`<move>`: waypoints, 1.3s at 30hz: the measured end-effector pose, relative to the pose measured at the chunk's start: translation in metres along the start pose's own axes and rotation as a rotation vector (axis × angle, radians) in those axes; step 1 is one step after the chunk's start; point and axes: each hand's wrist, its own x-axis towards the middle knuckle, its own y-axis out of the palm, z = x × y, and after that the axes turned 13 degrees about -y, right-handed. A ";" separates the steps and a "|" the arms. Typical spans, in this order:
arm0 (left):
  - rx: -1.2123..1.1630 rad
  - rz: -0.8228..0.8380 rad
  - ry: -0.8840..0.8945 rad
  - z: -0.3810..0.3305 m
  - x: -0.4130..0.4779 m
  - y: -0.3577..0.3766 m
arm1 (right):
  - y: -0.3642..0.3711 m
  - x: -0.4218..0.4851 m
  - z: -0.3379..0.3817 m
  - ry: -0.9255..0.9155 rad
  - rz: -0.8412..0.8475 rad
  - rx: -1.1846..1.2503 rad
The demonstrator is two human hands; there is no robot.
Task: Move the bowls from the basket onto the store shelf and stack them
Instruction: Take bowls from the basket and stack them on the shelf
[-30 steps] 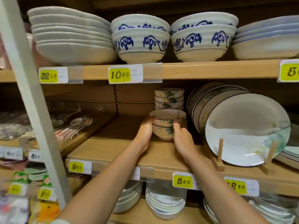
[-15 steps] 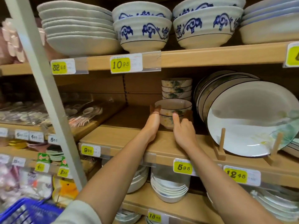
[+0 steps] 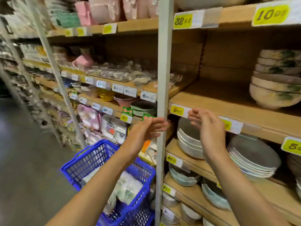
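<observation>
Between loads, a person's left hand and right hand hover empty, fingers loosely open, before the wooden store shelf, where beige green-splashed ceramic bowls sit stacked at 3 o'clock; next, likely, a reach down to the blue plastic basket at 7 o'clock.

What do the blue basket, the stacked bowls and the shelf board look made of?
Blue basket: moulded plastic, seemingly; uniform colour, lattice walls.
Stacked bowls: probably glazed ceramic; cream with green blotches, thick rims.
Shelf board: wood or wood-look laminate, matte tan; blur leaves it open.
</observation>
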 end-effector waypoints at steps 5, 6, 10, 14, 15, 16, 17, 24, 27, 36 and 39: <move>0.009 -0.275 -0.171 0.038 -0.037 -0.118 | 0.089 -0.068 -0.057 0.240 0.247 0.019; 0.023 -0.325 -0.204 0.048 -0.043 -0.140 | 0.105 -0.081 -0.070 0.297 0.300 0.018; 0.097 -0.493 -0.371 0.089 -0.059 -0.210 | 0.158 -0.129 -0.122 0.499 0.491 -0.052; 0.190 -0.542 -0.500 0.128 -0.055 -0.257 | 0.192 -0.163 -0.173 0.632 0.645 -0.180; 0.229 -0.549 -0.539 0.138 -0.051 -0.266 | 0.199 -0.169 -0.187 0.659 0.690 -0.224; 0.267 -0.557 -0.577 0.148 -0.047 -0.275 | 0.207 -0.175 -0.201 0.678 0.739 -0.276; 0.300 -0.563 -0.611 0.157 -0.041 -0.284 | 0.214 -0.180 -0.216 0.690 0.792 -0.328; 0.703 -0.429 -0.824 0.211 0.002 -0.329 | 0.254 -0.224 -0.313 0.623 1.254 -0.709; 0.810 -0.347 -0.904 0.230 0.021 -0.346 | 0.263 -0.239 -0.343 0.602 1.348 -0.774; 0.954 -0.159 -1.026 0.295 0.075 -0.389 | 0.282 -0.279 -0.396 0.788 1.329 -0.800; 1.001 -0.079 -1.071 0.314 0.085 -0.400 | 0.291 -0.288 -0.402 0.806 1.300 -0.879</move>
